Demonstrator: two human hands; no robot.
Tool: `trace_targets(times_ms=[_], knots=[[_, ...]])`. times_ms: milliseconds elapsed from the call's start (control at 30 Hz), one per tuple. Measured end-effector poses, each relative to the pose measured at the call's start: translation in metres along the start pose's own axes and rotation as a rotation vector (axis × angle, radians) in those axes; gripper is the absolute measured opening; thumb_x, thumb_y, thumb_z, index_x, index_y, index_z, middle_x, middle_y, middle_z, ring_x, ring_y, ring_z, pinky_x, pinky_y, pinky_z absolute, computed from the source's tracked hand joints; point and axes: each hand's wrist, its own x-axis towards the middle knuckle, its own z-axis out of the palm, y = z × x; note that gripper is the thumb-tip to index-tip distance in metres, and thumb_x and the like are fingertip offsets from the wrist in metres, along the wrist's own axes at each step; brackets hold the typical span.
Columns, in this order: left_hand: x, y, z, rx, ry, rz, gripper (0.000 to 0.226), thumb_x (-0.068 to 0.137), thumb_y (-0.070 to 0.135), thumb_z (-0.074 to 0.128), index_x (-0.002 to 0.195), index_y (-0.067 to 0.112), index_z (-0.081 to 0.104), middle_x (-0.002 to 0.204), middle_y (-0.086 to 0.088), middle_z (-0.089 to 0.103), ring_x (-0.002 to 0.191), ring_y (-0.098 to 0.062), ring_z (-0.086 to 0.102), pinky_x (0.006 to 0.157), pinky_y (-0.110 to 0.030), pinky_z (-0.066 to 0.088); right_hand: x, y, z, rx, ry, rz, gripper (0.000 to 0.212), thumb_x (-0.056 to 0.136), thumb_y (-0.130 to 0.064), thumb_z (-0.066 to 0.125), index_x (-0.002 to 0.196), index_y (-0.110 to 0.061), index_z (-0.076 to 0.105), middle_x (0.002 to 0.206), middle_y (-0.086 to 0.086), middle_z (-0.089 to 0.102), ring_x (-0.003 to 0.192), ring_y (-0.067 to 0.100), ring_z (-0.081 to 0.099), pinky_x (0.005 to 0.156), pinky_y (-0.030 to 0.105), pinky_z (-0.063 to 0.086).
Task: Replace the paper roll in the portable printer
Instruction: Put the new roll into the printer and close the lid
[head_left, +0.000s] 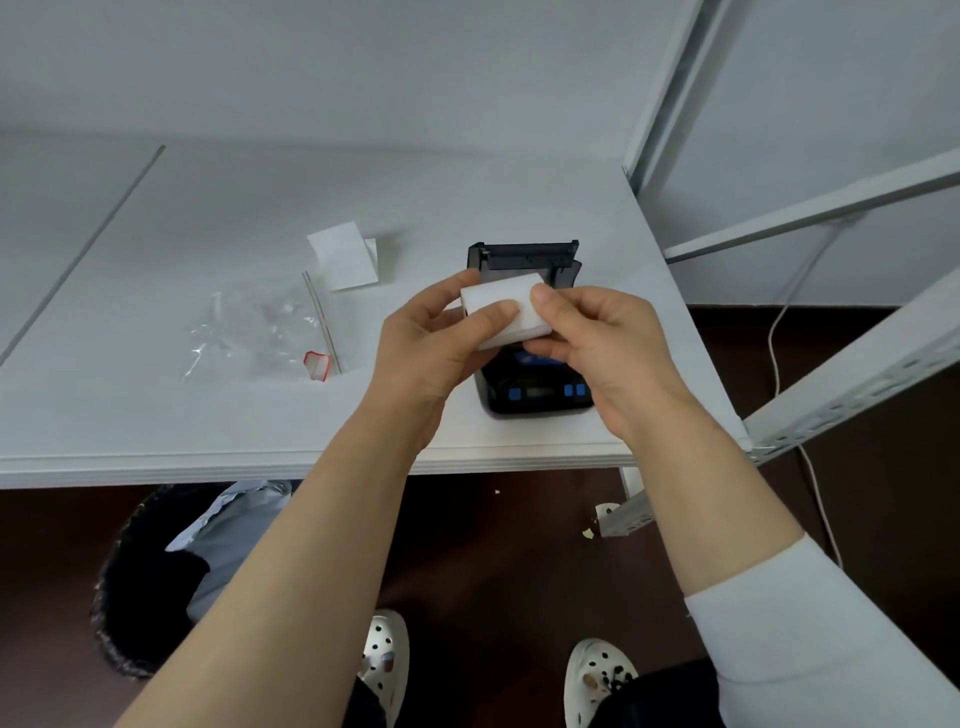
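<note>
A white paper roll (496, 297) is held in the air just above the black portable printer (535, 392), which sits near the table's right front corner. The printer's lid (523, 255) stands open at its far end. My left hand (431, 343) grips the roll from the left, thumb across its front. From the right, my right hand (608, 345) pinches the roll's edge with thumb and fingers. The printer's paper bay is hidden behind the roll and my hands.
On the white table (156, 415), an empty clear plastic wrapper (249, 332) with a red-edged tab (318, 365) lies left of the printer. Behind it stands an older paper roll with a loose sheet (345, 254). A metal shelf frame (831, 374) rises at right. A bin sits under the table.
</note>
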Motion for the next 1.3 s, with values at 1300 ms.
trace_targets(times_ms=[1300], knots=[[0.029, -0.027, 0.029, 0.714, 0.273, 0.324, 0.036, 0.081, 0.028, 0.068, 0.117, 0.02, 0.064, 0.093, 0.009, 0.065, 0.105, -0.017, 0.059, 0.094, -0.031, 0.046, 0.029, 0.023, -0.018, -0.524, 0.193, -0.198, 0.033, 0.088, -0.012, 0.057, 0.12, -0.021, 0.059, 0.112, 0.004, 0.069, 0.104, 0.013, 0.062, 0.096, 0.032, 0.049]])
